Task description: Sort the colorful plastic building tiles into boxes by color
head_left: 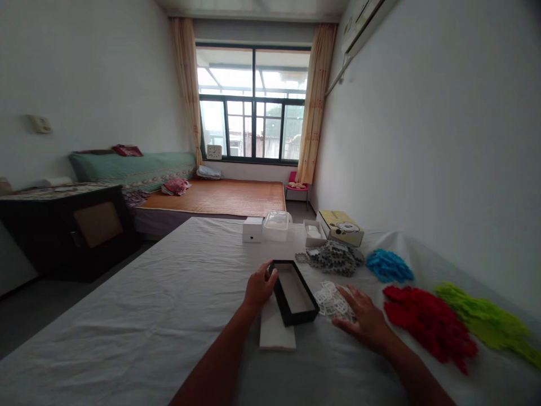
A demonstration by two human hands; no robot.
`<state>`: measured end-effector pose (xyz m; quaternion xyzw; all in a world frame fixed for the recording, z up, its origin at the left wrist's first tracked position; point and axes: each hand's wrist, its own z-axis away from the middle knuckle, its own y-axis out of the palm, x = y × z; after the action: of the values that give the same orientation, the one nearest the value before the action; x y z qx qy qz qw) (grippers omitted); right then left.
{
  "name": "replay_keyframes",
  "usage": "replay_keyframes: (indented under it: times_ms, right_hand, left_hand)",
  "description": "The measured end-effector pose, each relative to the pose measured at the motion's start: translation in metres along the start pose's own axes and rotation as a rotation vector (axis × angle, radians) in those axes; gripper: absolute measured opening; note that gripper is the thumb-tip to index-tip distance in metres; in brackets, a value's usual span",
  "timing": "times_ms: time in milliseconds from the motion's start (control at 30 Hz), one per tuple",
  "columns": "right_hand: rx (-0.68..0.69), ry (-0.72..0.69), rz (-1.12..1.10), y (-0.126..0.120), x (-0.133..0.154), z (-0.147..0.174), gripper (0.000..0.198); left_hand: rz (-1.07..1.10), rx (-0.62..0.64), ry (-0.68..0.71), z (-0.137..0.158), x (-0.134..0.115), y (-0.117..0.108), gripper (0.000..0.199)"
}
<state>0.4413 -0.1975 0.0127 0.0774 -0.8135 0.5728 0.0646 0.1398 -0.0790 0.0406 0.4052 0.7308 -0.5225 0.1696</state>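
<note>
My left hand [258, 286] grips the left rim of an open black box [282, 304], thumb and fingers closed on its edge. The box has a pale inside with nothing seen in it, and it stands tilted, partly over a flat white rectangular piece [276, 336]. On the right, my right hand [367, 320] rests with fingers apart on a pile of white lattice-like pieces [328, 300]. Its fingers cover part of that pile. Just beyond lies a heap of grey pieces [333, 258]; a red heap [426, 321] is to the right of the hand.
Blue pieces [389, 265] and lime-green pieces [482, 316] lie along the right side. At the cloth-covered table's [169, 293] far edge stand a white box [252, 230], a clear plastic container [277, 226], a small open white box [313, 233] and a yellow box [341, 227].
</note>
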Motion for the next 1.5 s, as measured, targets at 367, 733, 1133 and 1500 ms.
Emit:
replay_keyframes:
  times_ms: [367, 733, 1133, 1500]
  right_hand:
    - [0.03, 0.004, 0.04, 0.003, 0.012, -0.008, 0.047]
    - [-0.053, -0.014, -0.019, 0.0, 0.006, -0.017, 0.04]
    - [-0.137, 0.183, -0.261, -0.015, -0.012, -0.035, 0.033]
    - [-0.035, 0.05, -0.62, -0.02, 0.116, -0.081, 0.03]
  left_hand:
    - [-0.03, 0.051, 0.119, 0.007, -0.002, 0.002, 0.037]
    - [-0.037, 0.101, 0.153, 0.012, -0.009, -0.006, 0.043]
    - [-0.038, 0.053, 0.145, 0.015, -0.006, -0.005, 0.043]
    - [-0.162, 0.068, 0.214, 0.015, -0.001, -0.001, 0.045]
